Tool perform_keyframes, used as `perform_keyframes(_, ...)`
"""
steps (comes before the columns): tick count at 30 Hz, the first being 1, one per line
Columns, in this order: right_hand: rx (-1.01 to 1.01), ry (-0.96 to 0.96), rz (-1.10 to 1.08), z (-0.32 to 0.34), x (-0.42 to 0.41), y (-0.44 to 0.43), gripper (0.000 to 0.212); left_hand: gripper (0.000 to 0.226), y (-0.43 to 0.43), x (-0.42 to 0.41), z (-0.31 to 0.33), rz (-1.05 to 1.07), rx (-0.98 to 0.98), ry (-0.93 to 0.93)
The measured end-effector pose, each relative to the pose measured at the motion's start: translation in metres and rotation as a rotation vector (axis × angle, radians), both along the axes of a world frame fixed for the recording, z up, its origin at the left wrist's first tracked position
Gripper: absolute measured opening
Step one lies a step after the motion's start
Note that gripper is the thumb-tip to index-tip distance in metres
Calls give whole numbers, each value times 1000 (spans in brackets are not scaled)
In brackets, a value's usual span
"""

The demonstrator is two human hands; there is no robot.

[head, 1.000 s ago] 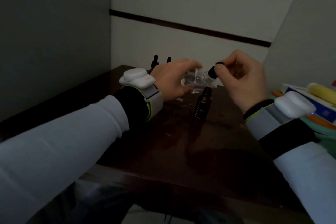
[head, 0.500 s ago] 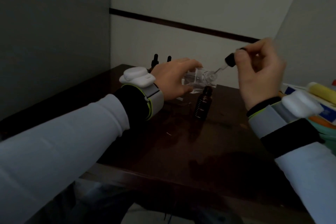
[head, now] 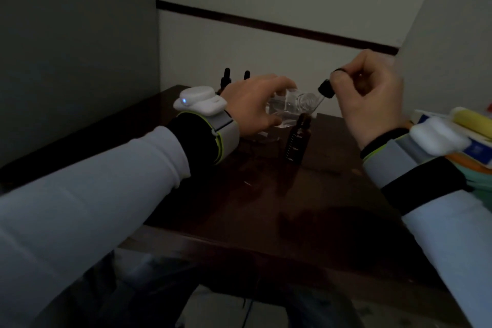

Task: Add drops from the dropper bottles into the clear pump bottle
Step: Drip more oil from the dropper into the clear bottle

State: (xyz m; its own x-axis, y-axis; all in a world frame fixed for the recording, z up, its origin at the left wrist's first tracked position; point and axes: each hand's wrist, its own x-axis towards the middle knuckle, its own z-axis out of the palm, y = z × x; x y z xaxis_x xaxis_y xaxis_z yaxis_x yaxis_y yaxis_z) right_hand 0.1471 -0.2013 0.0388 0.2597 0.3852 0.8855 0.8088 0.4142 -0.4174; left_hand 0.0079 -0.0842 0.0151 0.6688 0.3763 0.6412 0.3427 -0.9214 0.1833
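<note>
– So, status on the drops?
– Mid-dose. My left hand [head: 255, 106] grips the pump bottle [head: 298, 105], fingers curled round it. It's tilted, low over the table [head: 266, 194], open neck toward my right. Can't tell if its base touches. No pump head in sight.
– And the other side?
– My right hand [head: 372, 98] pinches the dropper [head: 326, 89] by its black bulb, thumb and forefinger. The glass tip angles down-left at the neck. Too dim to tell if it's inside or just at the rim.
– Liquid going in?
– Can't see a drop. The bottle seems to hold some clear liquid, but the level is unreadable.
– Source?
– The amber bottle [head: 296, 141] stands uncapped on the table, just below the pump bottle, between my hands. This dropper is its cap, I judge.
– What's left?
– Two more dropper bottles [head: 227, 76] stand at the back behind my left hand, only their black tops showing. My guess is those are not yet used. So: finish this dose, recap the amber bottle, repeat for the other two, refit the pump. Call it early-to-middle.
– Risks?
– Tilted bottle with an open neck: it spills if I tip further. The uncapped amber bottle is right under the work, so it's easy to knock when I bring the dropper back.
</note>
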Motion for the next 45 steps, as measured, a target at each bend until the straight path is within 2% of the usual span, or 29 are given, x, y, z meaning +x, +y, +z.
perform_keyframes(18,-47,-12,7,0,1,1,22,56,2,2,-1,-16,1,12)
perform_keyframes(28,179,65,-13,9,2,-6,16,55,0,0,0,-7,-4,17)
perform_keyframes(30,138,53,-1,6,1,-4,20,54,0,0,0,-9,-5,0)
perform_keyframes(35,-130,-84,-13,-8,-2,6,25,54,0,0,0,13,10,2)
perform_keyframes(45,-114,-32,27,-7,1,7,25,55,0,1,0,18,7,15)
